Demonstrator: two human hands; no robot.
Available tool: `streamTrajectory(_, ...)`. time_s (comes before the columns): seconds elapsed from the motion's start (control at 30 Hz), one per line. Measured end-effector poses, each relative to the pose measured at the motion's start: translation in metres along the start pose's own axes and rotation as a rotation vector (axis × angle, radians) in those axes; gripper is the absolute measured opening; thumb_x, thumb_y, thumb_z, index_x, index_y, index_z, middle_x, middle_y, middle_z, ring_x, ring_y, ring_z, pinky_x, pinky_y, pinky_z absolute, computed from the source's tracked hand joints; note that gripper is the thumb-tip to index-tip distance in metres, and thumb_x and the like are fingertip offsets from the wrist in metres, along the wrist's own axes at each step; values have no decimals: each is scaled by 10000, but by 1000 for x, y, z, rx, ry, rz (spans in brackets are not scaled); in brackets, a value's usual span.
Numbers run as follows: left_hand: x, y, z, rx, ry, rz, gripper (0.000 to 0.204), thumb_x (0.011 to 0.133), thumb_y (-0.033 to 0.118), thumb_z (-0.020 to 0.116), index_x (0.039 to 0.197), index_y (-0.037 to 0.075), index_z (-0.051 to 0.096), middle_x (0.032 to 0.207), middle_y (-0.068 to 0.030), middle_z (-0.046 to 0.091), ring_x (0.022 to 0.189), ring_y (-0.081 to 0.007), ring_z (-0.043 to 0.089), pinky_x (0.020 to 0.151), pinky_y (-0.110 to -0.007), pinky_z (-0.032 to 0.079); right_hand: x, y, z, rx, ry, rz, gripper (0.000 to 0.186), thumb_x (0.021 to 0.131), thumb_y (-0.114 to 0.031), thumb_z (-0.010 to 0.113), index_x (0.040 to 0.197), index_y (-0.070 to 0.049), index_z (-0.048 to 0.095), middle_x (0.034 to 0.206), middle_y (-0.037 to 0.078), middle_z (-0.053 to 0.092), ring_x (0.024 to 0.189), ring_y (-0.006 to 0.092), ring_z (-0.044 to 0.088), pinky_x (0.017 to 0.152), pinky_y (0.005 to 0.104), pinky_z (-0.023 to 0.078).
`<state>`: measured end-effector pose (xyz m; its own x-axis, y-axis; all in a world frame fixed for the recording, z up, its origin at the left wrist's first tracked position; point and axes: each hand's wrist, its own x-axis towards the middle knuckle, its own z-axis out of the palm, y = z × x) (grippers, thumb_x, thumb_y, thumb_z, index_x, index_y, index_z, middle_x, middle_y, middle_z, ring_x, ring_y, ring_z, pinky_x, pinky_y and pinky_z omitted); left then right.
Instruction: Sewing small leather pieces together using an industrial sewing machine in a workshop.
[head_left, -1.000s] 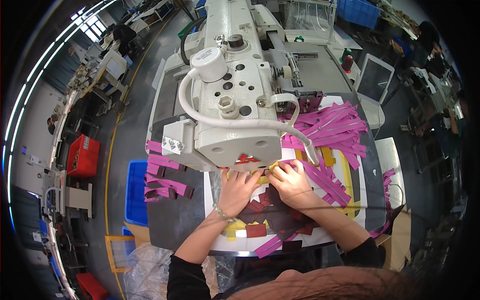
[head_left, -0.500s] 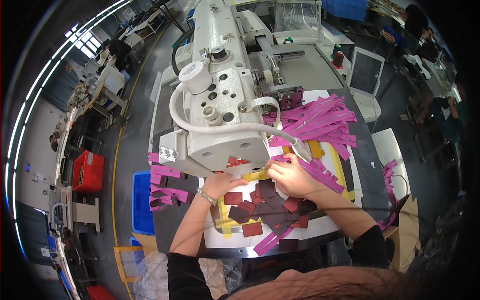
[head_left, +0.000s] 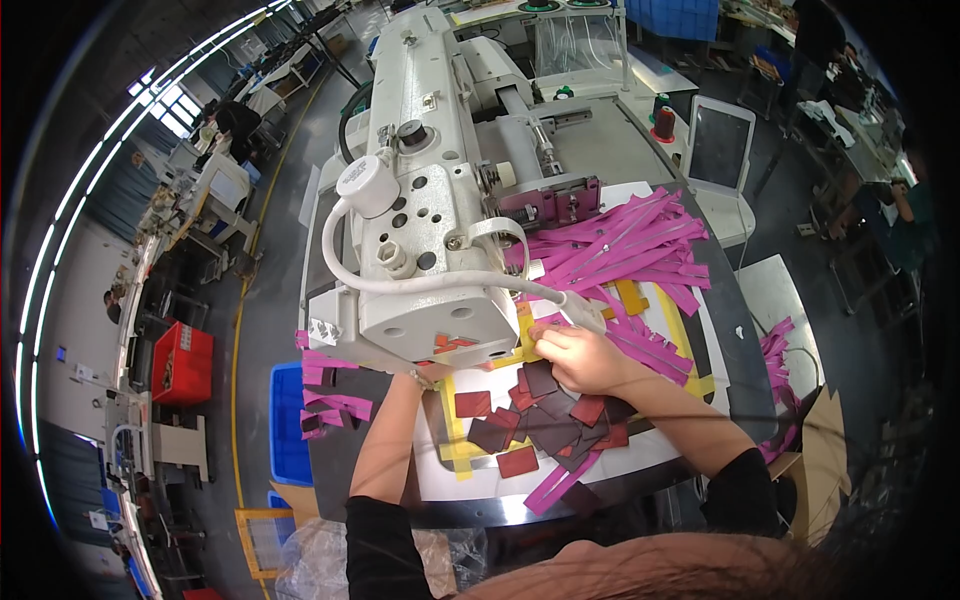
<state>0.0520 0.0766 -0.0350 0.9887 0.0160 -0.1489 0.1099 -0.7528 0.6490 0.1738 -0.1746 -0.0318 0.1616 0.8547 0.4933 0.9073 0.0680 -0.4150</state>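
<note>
Below the white sewing machine head, my left hand reaches in at the left. Only its wrist, with a bracelet, shows clearly; the machine hides the fingers. My right hand is closed beside the machine's right front, fingers curled at the yellow-taped edge of the work template. Whatever its fingertips pinch is too small to make out. In front of both hands lies a loose heap of dark and reddish-brown rectangular patches. Magenta zipper strips run just beyond my right hand.
A large pile of magenta zippers covers the table's right rear. More magenta strips hang at its left edge, near a blue bin. Thread cones and a screen panel stand behind at right. Cardboard is at the lower right.
My left hand has gone farther under the machine head, so its fingers no longer show. My right hand stays close to the same spot. The view has shifted slightly.
</note>
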Motion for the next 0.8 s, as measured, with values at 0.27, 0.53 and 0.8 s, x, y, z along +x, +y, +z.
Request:
streamTrajectory(0.27,-7,1,-2,-43,-52,-99,528,716,467,753,1036,63,634,1036,-38,642,954,-173,585,842,-316,462,3,-2,1,-3,0,-22,196,710,1,550,899,-26,507,1053,125,587,988,302,584,834,376,489)
streamTrajectory(0.53,-21,15,14,-333,189,-140,470,726,394,763,1021,44,656,948,-73,661,865,-195,612,792,-314,476,3,1,1,-23,-25,-3,181,725,-65,603,883,-42,517,1035,113,607,929,286,615,847,404,465)
streamTrajectory(0.8,-30,23,13,112,279,100,736,659,474,759,1222,62,523,1217,-162,530,1155,-336,466,994,-434,318,-10,-15,0,-222,-29,-57,213,750,-181,686,911,-126,558,1117,11,608,1056,140,574,954,459,263)
